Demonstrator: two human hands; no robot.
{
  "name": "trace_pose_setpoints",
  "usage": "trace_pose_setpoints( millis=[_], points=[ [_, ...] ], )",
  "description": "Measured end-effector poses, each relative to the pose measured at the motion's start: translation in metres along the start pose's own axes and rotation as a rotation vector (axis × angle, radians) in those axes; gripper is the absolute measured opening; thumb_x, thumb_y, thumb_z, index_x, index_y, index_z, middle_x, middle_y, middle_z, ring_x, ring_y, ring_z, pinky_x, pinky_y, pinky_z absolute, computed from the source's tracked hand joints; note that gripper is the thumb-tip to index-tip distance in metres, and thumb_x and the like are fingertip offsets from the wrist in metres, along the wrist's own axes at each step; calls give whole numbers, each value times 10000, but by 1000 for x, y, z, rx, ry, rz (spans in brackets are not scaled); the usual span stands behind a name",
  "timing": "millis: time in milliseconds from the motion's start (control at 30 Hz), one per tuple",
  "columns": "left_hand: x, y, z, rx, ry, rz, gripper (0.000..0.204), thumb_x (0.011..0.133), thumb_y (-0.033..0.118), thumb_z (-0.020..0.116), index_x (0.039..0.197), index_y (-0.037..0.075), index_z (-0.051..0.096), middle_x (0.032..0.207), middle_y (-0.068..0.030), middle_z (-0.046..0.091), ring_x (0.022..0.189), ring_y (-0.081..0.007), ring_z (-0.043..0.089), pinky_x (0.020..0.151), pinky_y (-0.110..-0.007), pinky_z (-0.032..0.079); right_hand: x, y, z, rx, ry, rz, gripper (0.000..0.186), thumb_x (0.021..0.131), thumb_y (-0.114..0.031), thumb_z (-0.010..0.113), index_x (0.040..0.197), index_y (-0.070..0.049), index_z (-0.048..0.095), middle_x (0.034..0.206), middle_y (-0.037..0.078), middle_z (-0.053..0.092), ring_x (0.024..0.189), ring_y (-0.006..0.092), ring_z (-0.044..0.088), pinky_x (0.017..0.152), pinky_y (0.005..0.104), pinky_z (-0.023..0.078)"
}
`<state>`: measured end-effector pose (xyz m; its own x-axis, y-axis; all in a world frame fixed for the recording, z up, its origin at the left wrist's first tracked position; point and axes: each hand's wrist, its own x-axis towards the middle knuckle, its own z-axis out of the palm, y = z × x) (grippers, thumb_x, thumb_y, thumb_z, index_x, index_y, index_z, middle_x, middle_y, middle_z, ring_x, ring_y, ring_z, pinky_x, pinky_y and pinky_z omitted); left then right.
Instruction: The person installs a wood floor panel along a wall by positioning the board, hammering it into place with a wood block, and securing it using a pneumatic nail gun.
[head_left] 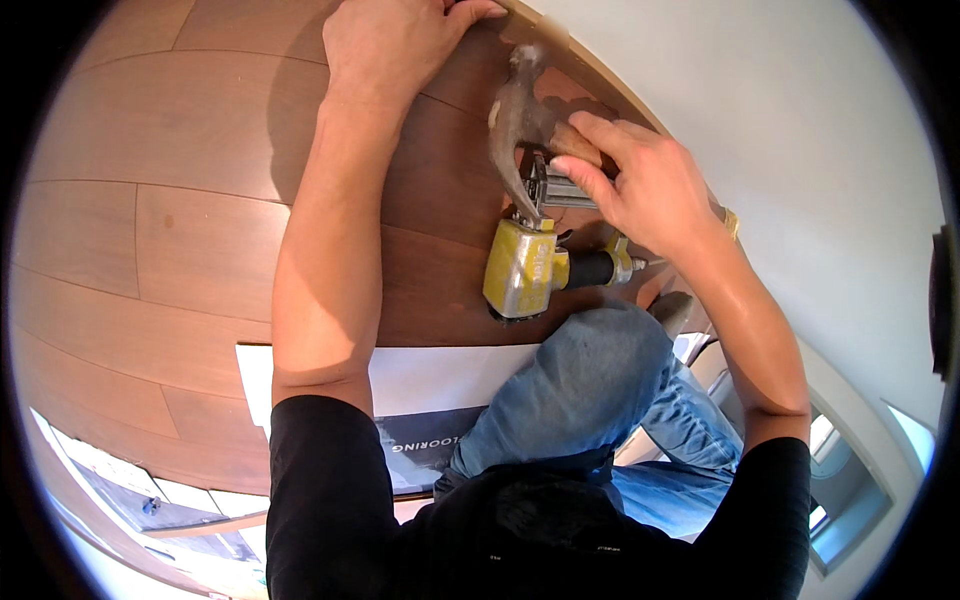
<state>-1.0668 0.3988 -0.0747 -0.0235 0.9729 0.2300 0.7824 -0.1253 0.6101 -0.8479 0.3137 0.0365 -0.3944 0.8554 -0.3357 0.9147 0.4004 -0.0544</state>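
My right hand [640, 175] is closed around the wooden handle of a claw hammer [513, 125]. The hammer's grey metal head, slightly smeared by motion, is above a yellow nail gun [522, 265] and overlaps its upper end in view. That nail gun lies on the brown plank floor in front of my knee. At the top edge my left hand [385, 45] has its thumb stretched toward a wooden trim strip [625, 90] along the wall's foot. The picture's edge cuts off its other fingers.
White wall [800, 150] rises on the right behind the trim. A white and dark flooring carton [430, 400] lies beside my bent knee [600, 370]. Brown floor planks [200, 240] stretch left, with pale sheets [140, 490] at the lower left. A door frame [860, 430] stands at the lower right.
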Motion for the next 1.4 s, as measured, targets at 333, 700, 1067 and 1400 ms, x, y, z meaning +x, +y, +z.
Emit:
trace_pose_setpoints(
  millis=[333, 700, 1067, 1400],
  points=[
    [-4, 0, 1, -1, 23, 3, 508, 829, 561, 734, 694, 72, 746, 653, -141, 686, 670, -343, 697, 634, -461, 553, 3, 5, 11, 19, 44, 39, 479, 955, -508, 624, 1245, -129, 678, 953, 132, 730, 846, 360, 702, 721, 445, 582],
    [-4, 2, 2, 25, 20, -12, 527, 826, 578, 728, 695, 67, 742, 656, -144, 687, 671, -348, 697, 627, -463, 551, 2, -1, 7, 56, 55, 75, 479, 955, -493, 634, 1231, -104, 686, 943, 154, 730, 881, 361, 706, 754, 448, 577],
    [-4, -1, 2, 37, 17, -5, 531, 835, 585, 712, 696, 73, 738, 669, -142, 692, 679, -348, 699, 635, -464, 554, -2, -10, 3, 76, 25, 33, 470, 944, -488, 654, 1232, -116, 680, 981, 146, 735, 898, 362, 701, 775, 451, 579],
    [-5, -4, 4, 79, 2, 12, 546, 858, 591, 686, 684, 74, 716, 662, -138, 688, 676, -343, 700, 626, -463, 552, 8, -8, 8, 90, -15, 81, 472, 936, -486, 662, 1217, -108, 696, 1015, 147, 739, 927, 386, 694, 796, 458, 575]
  ],
)
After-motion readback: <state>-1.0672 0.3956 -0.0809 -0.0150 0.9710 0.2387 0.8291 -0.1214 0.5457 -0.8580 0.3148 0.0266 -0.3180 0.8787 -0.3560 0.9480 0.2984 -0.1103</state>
